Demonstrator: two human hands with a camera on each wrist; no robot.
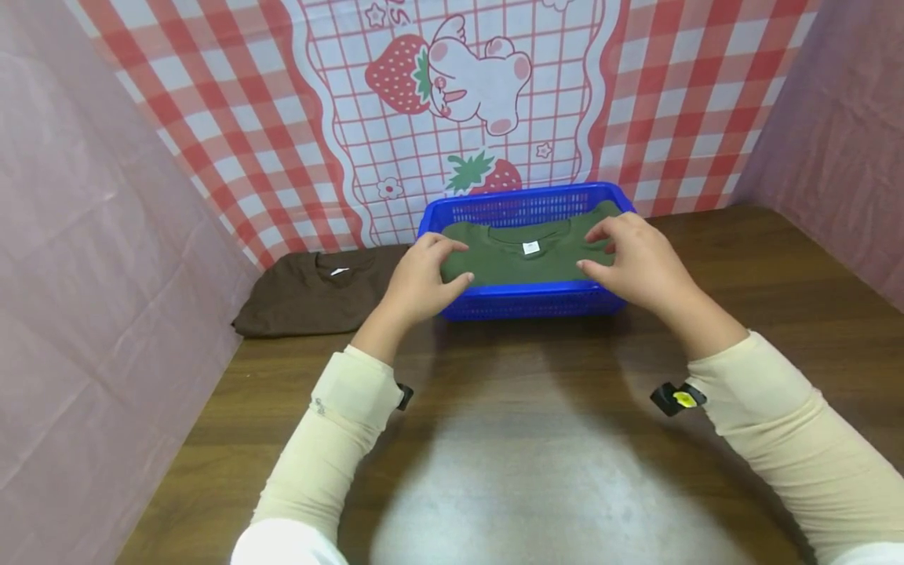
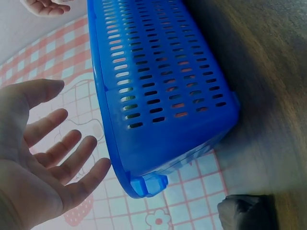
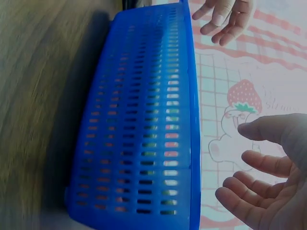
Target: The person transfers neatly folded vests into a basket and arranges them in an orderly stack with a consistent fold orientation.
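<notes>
A folded dark green T-shirt, collar up with a white label, lies inside a blue plastic basket. Over the basket's left end is my left hand, its fingers loosely bent and spread from the thumb. My right hand is at the right end in a similar pose. Both wrist views show the left hand and the right hand beside the basket's rim with nothing gripped. From those low angles the basket's slotted wall hides the shirt.
A folded brown T-shirt lies on the wooden table, left of the basket. Behind stands a red-checked cloth with strawberry prints. Pink cloth hangs on the left and on the right.
</notes>
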